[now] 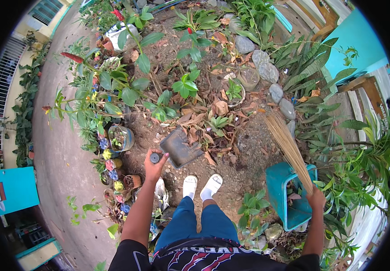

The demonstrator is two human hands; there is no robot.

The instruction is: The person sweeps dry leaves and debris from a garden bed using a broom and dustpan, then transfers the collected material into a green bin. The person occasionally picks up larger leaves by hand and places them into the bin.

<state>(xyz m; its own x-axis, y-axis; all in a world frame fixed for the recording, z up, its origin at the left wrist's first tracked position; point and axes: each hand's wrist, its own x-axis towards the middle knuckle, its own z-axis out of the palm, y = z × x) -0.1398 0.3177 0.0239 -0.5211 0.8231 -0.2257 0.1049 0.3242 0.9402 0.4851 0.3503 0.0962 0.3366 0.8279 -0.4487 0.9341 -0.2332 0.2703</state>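
Observation:
My left hand [155, 164] is closed around the upright handle [155, 158] of a dark dustpan. The dustpan's pan [180, 149] rests on the soil, its far side against a heap of dry brown leaves [212, 125]. In my right hand [316, 199] is the bound end of a stick broom [289, 145]. Its bristles spread up and to the left, towards grey stones. Under the broom and beside my right hand, a teal plastic bin [276, 193] leans with its mouth towards me. Some dry leaves [295, 196] show inside it.
Potted plants and colourful painted containers [113, 164] line the left side, beside a concrete path [59, 142]. Grey stones [266, 66] edge the bed at right, with snake plants [311, 64] beyond. A tall red-flowered plant [127, 91] stands ahead. A small round planter [237, 96] sits among the leaves.

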